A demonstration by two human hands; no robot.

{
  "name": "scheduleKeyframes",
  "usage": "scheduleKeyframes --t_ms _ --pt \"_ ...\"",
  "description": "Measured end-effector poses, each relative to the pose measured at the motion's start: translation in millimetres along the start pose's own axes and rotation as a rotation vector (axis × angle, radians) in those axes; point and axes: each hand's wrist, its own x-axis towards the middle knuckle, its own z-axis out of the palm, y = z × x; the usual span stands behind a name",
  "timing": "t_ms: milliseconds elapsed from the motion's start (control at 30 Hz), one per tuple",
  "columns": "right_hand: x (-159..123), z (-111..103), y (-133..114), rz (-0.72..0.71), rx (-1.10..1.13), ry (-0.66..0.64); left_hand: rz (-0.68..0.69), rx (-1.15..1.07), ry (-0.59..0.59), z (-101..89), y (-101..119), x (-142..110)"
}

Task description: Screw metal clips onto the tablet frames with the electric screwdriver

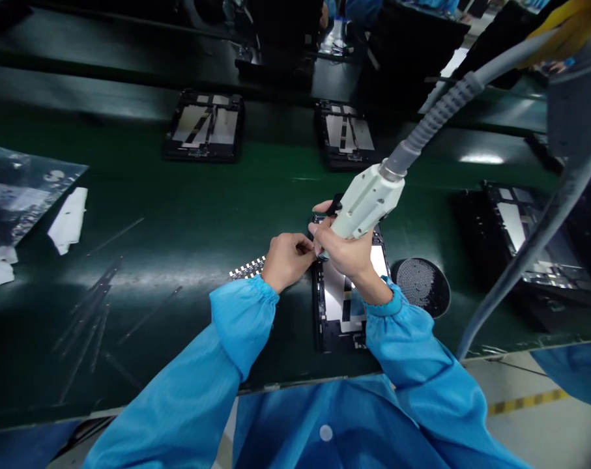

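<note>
My right hand (346, 251) is wrapped round a white hand tool (369, 200) with a thick grey hose (442, 111) running up to the right. The tool slants down to the left over an opened tablet-like device (331, 286), which lies flat with silver plates and a black frame showing. My left hand (290, 259) is closed in a pinch at the device's upper left edge, its fingertips close to my right fingers. Whatever those fingertips hold is hidden. Beside my left wrist lies a dark strip with rows of small white pieces (249, 268), partly covered by the hand.
A round black dish (422, 286) stands right of the device. Two similar devices (204, 127) (348, 133) lie further back; more are stacked (534, 241) at right. Thin clear strips (92, 306), white scraps (68, 220) and a plastic bag (24, 195) lie left. The hose crosses the right side.
</note>
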Motion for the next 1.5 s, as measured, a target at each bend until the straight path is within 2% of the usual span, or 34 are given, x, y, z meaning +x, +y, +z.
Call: scheduleKeyframes --t_ms 300,533,633,733,800,900,1033,1100,1200,1500 --pt "-2 1 0 0.009 -0.019 -0.016 -0.011 0.034 0.008 0.3 0 0" --pt "-13 0 5 -0.041 -0.126 -0.159 0.029 0.063 -0.007 -4.1 3 0" --pt "-16 5 7 -0.035 -0.171 -0.087 0.041 0.094 0.016 -6.1 3 -1" --pt "-13 5 -3 0.004 -0.104 -0.018 0.028 0.074 0.022 -8.4 2 0" --pt "-11 -9 -15 0.016 -0.042 -0.015 -0.044 0.041 -0.006 -9.6 0 0" --pt "-15 -53 -30 -0.013 -0.012 0.027 -0.164 -0.001 -0.037 -9.4 -3 0" --pt "-21 -124 -19 -0.104 0.045 0.291 -0.202 -0.02 -0.042 -7.5 -3 0" --pt "-20 -146 -6 -0.108 0.049 0.403 -0.208 -0.021 -0.042 -7.2 -2 0" --pt "-16 -158 8 -0.092 0.028 0.461 -0.219 0.003 -0.029 -8.2 -3 -1" --pt "-10 -155 12 -0.076 0.046 0.434 -0.285 -0.011 0.009 -9.3 1 -3"
